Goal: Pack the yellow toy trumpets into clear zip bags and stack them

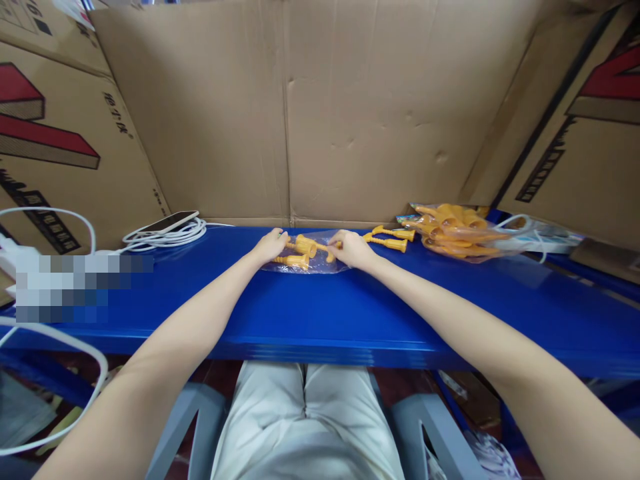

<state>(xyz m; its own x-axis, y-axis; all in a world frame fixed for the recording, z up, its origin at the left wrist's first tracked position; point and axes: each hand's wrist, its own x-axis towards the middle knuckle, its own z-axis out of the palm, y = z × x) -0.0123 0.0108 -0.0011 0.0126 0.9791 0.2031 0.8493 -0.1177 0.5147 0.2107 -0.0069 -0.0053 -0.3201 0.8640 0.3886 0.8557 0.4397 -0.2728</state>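
Observation:
A clear plastic bag (320,265) lies flat on the blue tabletop, with yellow-orange plastic pieces (300,261) in or on it; they have flared, horn-like ends. My left hand (271,247) is closed at the bag's left end, thumb and fingers pinching its edge beside the pieces. At the right end, my right hand (351,249) has its fingers pressed together on a slim yellow plastic piece (331,256). The fingertips partly hide that piece, and I cannot tell whether it is inside the bag. Just right of this hand lie two more yellow pieces (395,245).
A filled bag of yellow cone-shaped parts (457,230) rests at the back right. A phone (170,222) lies on coiled white cable (175,235) at the back left. Cardboard (350,120) walls the blue table (320,307) at back and sides.

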